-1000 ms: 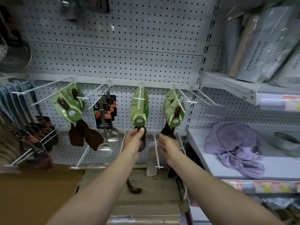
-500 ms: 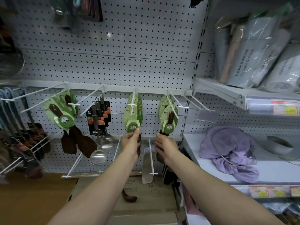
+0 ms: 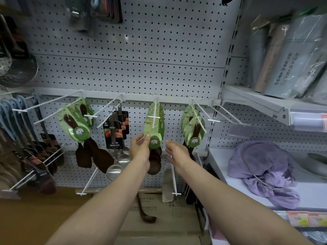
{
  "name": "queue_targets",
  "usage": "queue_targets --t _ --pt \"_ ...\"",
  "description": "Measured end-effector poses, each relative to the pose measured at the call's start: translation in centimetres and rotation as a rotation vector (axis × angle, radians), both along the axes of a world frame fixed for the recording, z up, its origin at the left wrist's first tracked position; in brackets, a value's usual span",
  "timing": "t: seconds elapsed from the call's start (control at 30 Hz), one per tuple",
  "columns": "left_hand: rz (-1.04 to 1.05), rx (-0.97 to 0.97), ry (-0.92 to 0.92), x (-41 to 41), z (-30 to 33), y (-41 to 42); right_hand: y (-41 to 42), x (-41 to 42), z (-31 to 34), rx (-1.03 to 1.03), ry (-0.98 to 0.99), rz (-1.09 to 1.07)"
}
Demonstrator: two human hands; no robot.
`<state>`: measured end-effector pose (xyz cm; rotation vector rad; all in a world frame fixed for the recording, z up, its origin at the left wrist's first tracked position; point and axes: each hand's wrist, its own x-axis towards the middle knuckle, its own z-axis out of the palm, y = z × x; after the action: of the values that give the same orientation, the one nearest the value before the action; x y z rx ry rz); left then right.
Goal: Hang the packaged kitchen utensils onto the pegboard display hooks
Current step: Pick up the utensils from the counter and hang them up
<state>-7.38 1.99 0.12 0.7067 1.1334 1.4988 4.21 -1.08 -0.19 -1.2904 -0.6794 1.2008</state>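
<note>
Carton [image 3: 159, 223]: nearest, below both forearms; one dark ladle [image 3: 146, 212] lies on it, unhung.
Left hand [image 3: 140, 149]: fingertips touch the lower left edge of the green-carded spoon [image 3: 154, 129]; it probably pinches the card, though the contact is partly hidden.
Right hand [image 3: 177, 152]: fingers spread, holding nothing, just right of the spoon.
Green-carded spoon: hangs on the centre hook [image 3: 155, 110], long axis vertical, bowl down; left hand nearer.
Pegboard [image 3: 141, 50]: farthest, behind the hooks.
</note>
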Motion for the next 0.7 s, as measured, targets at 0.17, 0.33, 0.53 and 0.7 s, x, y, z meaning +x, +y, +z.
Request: queue_targets --t 0.17,0.33,0.53,0.7 --pt "-0.016 0.018 -0.027 0.0 0.2 0.5 0.8 -0.9 0.3 0.016 -0.004 0.026" --pt "-0.036 0.035 -0.009 -0.2 0.6 0.6 0.9 -1.1 0.6 0.042 -0.002 0.015" --pt "-0.085 0.034 0.007 -0.4 1.1 0.9 0.9 -1.4 1.1 0.060 0.002 0.001" --pt "-0.092 0.023 -0.007 -0.3 1.4 1.1 0.6 -1.7 1.3 0.063 -0.006 -0.015"
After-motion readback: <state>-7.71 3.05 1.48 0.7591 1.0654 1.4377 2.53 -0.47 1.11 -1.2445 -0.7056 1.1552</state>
